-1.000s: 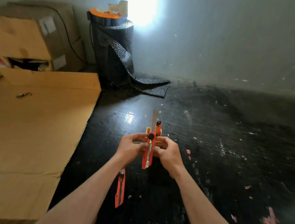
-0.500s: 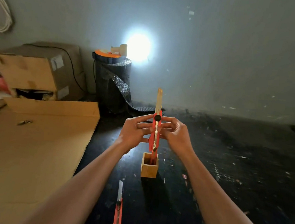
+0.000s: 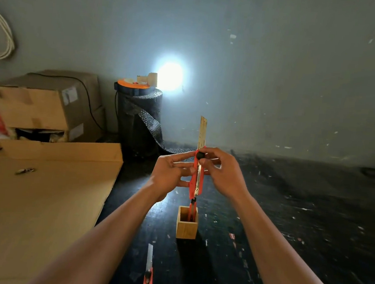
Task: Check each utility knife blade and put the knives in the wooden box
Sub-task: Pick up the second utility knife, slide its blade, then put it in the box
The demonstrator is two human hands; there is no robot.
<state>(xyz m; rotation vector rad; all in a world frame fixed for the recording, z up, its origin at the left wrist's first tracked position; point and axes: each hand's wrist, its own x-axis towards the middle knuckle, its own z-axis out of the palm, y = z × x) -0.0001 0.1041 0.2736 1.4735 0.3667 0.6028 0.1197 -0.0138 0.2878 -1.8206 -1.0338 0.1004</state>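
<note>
I have the red plastic utility knife with its long steel blade run out [image 3: 197, 172] upright between both hands, blade above my fingertips, so the wall's light falls along the edge while I check it. My left hand [image 3: 168, 174] closes lightly on the handle's side, fingers half curled; my right hand [image 3: 222, 170] pinches the other side, thumb by the black slider knob [image 3: 200, 154]. Below my fingers the small open-topped wooden box [image 3: 187, 223] stands on the dark floor [image 3: 288, 218], one red knife already in it [image 3: 191, 212]. A second red knife with its blade out [image 3: 148, 272] lies nearer me, under my left forearm. Compared with half a second ago, little differs: the knife and both grips look unchanged.
</note>
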